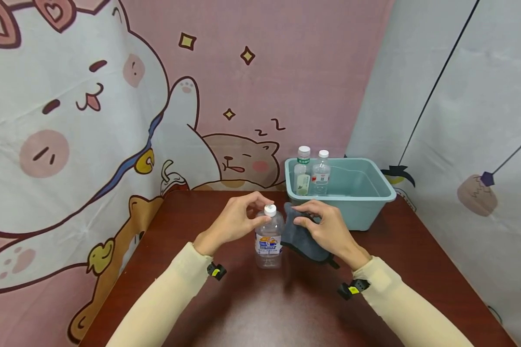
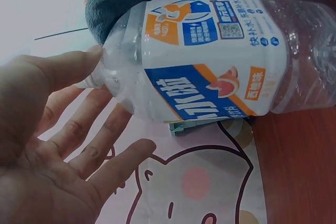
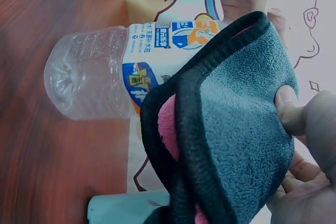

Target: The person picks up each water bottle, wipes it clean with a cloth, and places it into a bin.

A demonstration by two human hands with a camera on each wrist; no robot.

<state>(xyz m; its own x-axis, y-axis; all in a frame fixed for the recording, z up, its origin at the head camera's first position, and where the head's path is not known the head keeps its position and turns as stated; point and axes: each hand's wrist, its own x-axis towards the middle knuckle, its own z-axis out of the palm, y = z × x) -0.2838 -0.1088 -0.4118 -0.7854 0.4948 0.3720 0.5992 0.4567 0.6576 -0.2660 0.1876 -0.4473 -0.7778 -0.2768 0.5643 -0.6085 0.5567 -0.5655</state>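
Note:
A clear plastic bottle [image 1: 269, 250] with a white cap and an orange-and-blue label stands upright on the table. My left hand [image 1: 239, 219] pinches it at the top, around the cap and neck; in the left wrist view the thumb lies against the neck while the other fingers extend behind it. My right hand [image 1: 327, 226] holds a folded grey cloth [image 1: 301, 238] between thumb and fingers, beside the bottle's upper right. Black edging and a pink inner side of the cloth [image 3: 241, 103] show in the right wrist view, where it covers the bottle's neck.
At the back right of the brown table [image 1: 191, 212] stands a light blue-green bin [image 1: 364, 212]. Inside, at its left end, are two capped bottles, one with a green-banded neck [image 1: 303, 176] and one with a red-and-white label [image 1: 321, 173]. A cartoon-printed curtain [image 1: 312, 72] hangs behind.

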